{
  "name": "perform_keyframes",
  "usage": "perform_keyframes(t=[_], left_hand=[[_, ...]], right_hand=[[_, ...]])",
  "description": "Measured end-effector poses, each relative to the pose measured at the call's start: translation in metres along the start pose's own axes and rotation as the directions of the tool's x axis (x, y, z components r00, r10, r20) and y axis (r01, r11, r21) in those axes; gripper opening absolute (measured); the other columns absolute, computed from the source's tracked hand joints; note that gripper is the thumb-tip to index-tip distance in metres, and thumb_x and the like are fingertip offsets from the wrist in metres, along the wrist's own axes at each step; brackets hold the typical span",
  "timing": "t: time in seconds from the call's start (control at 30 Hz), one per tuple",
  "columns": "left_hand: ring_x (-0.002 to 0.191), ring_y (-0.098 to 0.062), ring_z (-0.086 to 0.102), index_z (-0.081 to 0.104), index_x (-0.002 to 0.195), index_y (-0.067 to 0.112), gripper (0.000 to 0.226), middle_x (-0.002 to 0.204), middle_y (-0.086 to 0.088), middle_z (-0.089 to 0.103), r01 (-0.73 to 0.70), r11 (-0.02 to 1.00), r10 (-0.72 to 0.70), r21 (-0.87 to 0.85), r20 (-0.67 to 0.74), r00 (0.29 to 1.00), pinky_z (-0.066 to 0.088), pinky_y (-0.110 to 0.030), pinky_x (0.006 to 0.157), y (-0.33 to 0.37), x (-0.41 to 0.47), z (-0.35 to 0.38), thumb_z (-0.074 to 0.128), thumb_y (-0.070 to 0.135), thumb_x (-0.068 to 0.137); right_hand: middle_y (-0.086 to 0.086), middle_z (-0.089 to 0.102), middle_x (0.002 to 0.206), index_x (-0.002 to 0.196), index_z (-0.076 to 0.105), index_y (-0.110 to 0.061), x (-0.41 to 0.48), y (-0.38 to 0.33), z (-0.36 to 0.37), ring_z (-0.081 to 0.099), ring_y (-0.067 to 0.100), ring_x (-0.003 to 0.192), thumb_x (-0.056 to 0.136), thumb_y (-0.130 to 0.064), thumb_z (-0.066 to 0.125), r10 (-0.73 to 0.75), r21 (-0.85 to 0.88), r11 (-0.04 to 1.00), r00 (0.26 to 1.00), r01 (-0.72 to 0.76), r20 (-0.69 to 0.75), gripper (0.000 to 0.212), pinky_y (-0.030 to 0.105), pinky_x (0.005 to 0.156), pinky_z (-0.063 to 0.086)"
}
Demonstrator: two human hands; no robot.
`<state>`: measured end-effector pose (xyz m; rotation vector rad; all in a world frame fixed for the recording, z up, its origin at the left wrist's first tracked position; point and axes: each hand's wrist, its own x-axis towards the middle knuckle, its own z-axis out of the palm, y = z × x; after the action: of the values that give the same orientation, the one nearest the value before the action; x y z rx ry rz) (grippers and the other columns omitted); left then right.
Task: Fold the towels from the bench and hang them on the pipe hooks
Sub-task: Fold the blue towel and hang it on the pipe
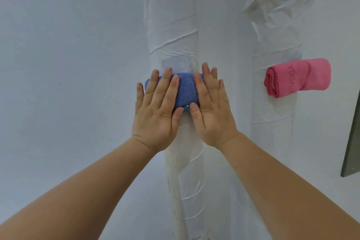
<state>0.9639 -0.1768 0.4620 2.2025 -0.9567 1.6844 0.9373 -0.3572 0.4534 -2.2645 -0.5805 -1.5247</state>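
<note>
— So, where is the blue towel (186, 89) sitting?

— Flat against the front of the wrapped pipe (171, 25), folded into a thick little pad. It bulges a bit past the pipe's left edge.

— And the hands?

— Both are on it, fingers straight and spread. The left hand (157, 107) presses the part toward the pipe's left side, and the right hand (211, 107) presses the part toward its right side. Neither is curled round the cloth. Between the two thumbs, at the towel's lower edge, a small metal hook tip (187, 106) pokes out.

— How would it handle, do you think?

— Light, soft terry, I'd judge. It squashes under the palms and would probably sag or spring open if let go carelessly. It's neither slippery nor fragile. The folds are the weak point: only the hook and the pressure seem to hold them together.

— Where would you take hold?

— By the two short ends, pinching through all the layers, or under the lower edge close to the hook, so the bundle moves as one piece. Grabbing only the top layer would likely unroll it.

— Anything else about?

— To the right of that pipe, on a second wrapped pipe (276, 25), a rolled pink towel (298, 77) marked YOGA hangs at about the same height. That one looks done.
</note>
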Motion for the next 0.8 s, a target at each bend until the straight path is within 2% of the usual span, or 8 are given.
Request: perform_keyframes(t=[0.17,0.3,0.4,0.6,0.8], left_hand=[[0.157,-0.026,0.002,0.003,0.161,0.022,0.065,0.168,0.007,0.0,0.059,0.998,-0.063,0.036,0.125,0.99,0.001,-0.057,0.125,0.008,0.0,-0.016,0.021,0.05,0.105],[0.157,-0.023,-0.005,0.001,0.161,0.023,0.066,0.17,0.004,-0.003,0.065,0.989,-0.092,0.13,0.214,0.972,-0.004,-0.059,0.124,0.013,0.004,-0.033,0.024,0.047,0.105],[0.157,-0.023,-0.008,0.001,0.161,0.023,0.066,0.17,0.003,-0.004,0.024,0.98,-0.074,0.199,0.25,0.965,-0.007,-0.06,0.123,0.012,0.004,-0.046,0.021,0.048,0.104],[0.157,-0.024,-0.01,0.001,0.162,0.021,0.068,0.17,0.001,-0.007,0.008,0.972,-0.077,0.237,0.286,0.955,-0.003,-0.063,0.122,0.018,-0.004,-0.071,0.023,0.05,0.104],[0.156,-0.023,-0.012,-0.003,0.162,0.022,0.07,0.169,0.002,-0.011,0.028,0.982,-0.093,0.188,0.342,0.935,-0.002,-0.061,0.123,0.02,-0.012,-0.095,0.029,0.047,0.105]], right_hand=[[-0.006,-0.016,0.168,0.156,-0.017,-0.034,0.001,-0.011,-0.021,-0.015,0.025,0.156,0.102,-0.047,0.023,0.084,-0.143,0.988,0.981,-0.059,0.174,0.068,0.054,0.126,0.0],[-0.006,-0.015,0.169,0.159,-0.01,-0.032,0.004,-0.021,-0.042,-0.012,0.026,0.156,0.1,-0.052,0.018,0.136,-0.266,0.962,0.959,-0.067,0.247,0.068,0.054,0.125,0.0],[-0.004,-0.016,0.169,0.159,-0.009,-0.029,0.004,-0.027,-0.053,-0.012,0.027,0.156,0.103,-0.049,0.025,0.161,-0.315,0.947,0.943,-0.064,0.291,0.068,0.054,0.125,0.001],[-0.002,-0.015,0.169,0.16,-0.01,-0.03,-0.001,-0.044,-0.071,-0.012,0.028,0.156,0.102,-0.056,0.032,0.188,-0.357,0.931,0.943,-0.083,0.273,0.075,0.054,0.125,0.001],[-0.002,-0.015,0.169,0.16,-0.01,-0.031,-0.012,-0.072,-0.085,-0.012,0.027,0.156,0.1,-0.062,0.035,0.256,-0.362,0.919,0.934,-0.155,0.25,0.081,0.054,0.125,0.002]])
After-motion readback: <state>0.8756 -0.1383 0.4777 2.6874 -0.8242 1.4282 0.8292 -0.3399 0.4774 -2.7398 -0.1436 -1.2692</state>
